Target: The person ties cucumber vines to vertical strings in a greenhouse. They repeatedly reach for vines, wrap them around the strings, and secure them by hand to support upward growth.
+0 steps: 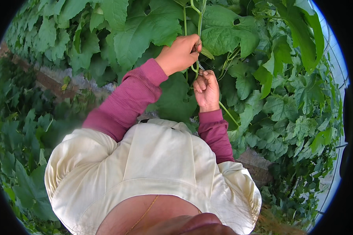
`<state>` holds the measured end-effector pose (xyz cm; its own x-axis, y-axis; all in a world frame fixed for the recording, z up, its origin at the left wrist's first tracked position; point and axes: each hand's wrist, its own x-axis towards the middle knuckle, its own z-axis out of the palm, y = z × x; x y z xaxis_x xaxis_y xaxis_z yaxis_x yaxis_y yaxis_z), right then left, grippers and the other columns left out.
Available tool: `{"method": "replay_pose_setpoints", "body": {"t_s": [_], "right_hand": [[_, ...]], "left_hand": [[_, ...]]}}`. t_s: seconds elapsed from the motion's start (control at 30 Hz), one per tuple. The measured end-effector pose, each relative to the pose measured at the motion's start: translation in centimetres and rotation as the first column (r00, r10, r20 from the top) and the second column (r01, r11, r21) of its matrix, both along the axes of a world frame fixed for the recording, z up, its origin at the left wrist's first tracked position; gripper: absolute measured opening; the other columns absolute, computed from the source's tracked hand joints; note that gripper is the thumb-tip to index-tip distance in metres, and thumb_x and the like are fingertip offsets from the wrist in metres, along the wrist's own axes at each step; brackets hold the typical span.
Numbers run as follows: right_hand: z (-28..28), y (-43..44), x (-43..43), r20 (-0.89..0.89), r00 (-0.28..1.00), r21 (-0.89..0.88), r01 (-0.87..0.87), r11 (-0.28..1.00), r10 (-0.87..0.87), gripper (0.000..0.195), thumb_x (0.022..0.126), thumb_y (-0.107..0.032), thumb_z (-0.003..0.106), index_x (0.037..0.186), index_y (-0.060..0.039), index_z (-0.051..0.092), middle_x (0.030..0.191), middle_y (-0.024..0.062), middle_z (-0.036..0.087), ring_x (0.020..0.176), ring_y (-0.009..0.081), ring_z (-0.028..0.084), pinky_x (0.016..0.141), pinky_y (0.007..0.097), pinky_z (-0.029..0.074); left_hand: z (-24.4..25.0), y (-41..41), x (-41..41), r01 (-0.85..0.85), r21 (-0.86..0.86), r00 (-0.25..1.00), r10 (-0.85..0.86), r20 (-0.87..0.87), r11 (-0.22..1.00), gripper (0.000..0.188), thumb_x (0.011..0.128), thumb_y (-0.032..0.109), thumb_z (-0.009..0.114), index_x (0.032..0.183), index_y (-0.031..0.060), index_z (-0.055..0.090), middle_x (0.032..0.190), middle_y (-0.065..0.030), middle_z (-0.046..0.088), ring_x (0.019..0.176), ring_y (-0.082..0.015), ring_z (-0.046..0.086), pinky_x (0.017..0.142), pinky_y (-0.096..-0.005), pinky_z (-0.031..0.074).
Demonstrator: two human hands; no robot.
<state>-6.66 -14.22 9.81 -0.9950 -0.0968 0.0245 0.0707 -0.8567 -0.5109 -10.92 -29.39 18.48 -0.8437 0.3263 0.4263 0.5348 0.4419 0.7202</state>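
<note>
Before me at the top centre, a green climbing vine stem (200,22) runs upright beside a thin pale string. My left hand (181,53) is closed around the stem and string, with thumb and fingers pinched together. Just below and to the right, my right hand (206,88) has its palm side up and its fingers curled, pinching a thin pale strand near a bend in the stem. A small narrow leaf (207,53) sticks out beside my left fingers. Broad lobed leaves (148,29) flank the stem on both sides.
Dense leafy vines (282,108) fill the right side, with pale sheeting (335,53) behind them at the rim. More low foliage (14,117) grows at the left, past a strip of brown soil (51,82). A green stem (229,113) slants beside my right wrist.
</note>
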Motion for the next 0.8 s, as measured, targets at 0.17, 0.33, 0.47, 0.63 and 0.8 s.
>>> {"method": "replay_pose_setpoints", "body": {"t_s": [0.17,0.33,0.47,0.63,0.8], "right_hand": [[5.4,1.2,1.3,-0.430,0.896,-0.158,-0.191,0.969,0.107,0.025,0.082,0.000,0.060,0.099,-0.0105,0.046,0.081,0.0089,0.054,0.044,0.0096,0.038,0.040,0.0211,0.033],[13.7,2.5,0.3,-0.608,0.794,0.382,0.298,0.875,-0.005,0.017,0.084,-0.002,0.060,0.099,-0.0038,0.052,0.103,0.0159,0.061,0.062,0.0110,0.056,0.050,0.0215,0.045],[19.5,-1.4,-2.9,-0.746,0.665,0.442,0.523,0.729,-0.024,0.034,0.089,0.000,0.050,0.123,0.0015,0.047,0.129,0.0179,0.053,0.078,0.0113,0.059,0.059,0.0203,0.048],[27.4,-4.1,-11.8,-0.874,0.406,0.388,0.914,0.119,-0.268,0.056,0.088,-0.011,0.058,0.137,0.0046,0.036,0.107,0.0155,0.063,0.076,0.0108,0.060,0.058,0.0221,0.047],[28.2,-1.6,-18.7,-0.684,0.728,0.720,0.669,0.182,0.030,0.029,0.088,-0.015,0.060,0.111,0.0018,0.054,0.080,0.0076,0.065,0.054,0.0090,0.054,0.049,0.0223,0.043]], "left_hand": [[-1.5,-1.1,-0.4,-0.140,-0.113,0.988,0.132,-0.077,0.984,0.014,0.071,-0.004,0.056,0.081,0.0029,0.049,0.076,-0.0108,0.057,0.072,-0.0286,0.056,0.062,-0.0366,0.044],[-1.9,-1.7,0.0,-0.042,-0.121,0.996,0.052,0.075,0.992,0.011,0.077,0.001,0.050,0.087,0.0073,0.050,0.083,-0.0067,0.060,0.084,-0.0284,0.059,0.062,-0.0413,0.046],[-3.1,-2.1,0.8,-0.007,-0.118,0.999,0.010,0.030,0.993,0.011,0.076,0.001,0.051,0.085,0.0073,0.049,0.079,-0.0074,0.057,0.078,-0.0279,0.057,0.060,-0.0404,0.043],[-5.2,-2.2,1.7,-0.037,-0.188,0.993,0.015,-0.116,0.981,0.011,0.072,-0.001,0.056,0.081,0.0047,0.052,0.078,-0.0102,0.059,0.075,-0.0288,0.057,0.066,-0.0386,0.045],[-6.1,-2.3,1.7,-0.031,-0.231,0.999,0.029,-0.012,0.972,0.014,0.072,0.003,0.059,0.083,0.0086,0.053,0.082,-0.0070,0.060,0.082,-0.0273,0.059,0.069,-0.0385,0.046]]}}
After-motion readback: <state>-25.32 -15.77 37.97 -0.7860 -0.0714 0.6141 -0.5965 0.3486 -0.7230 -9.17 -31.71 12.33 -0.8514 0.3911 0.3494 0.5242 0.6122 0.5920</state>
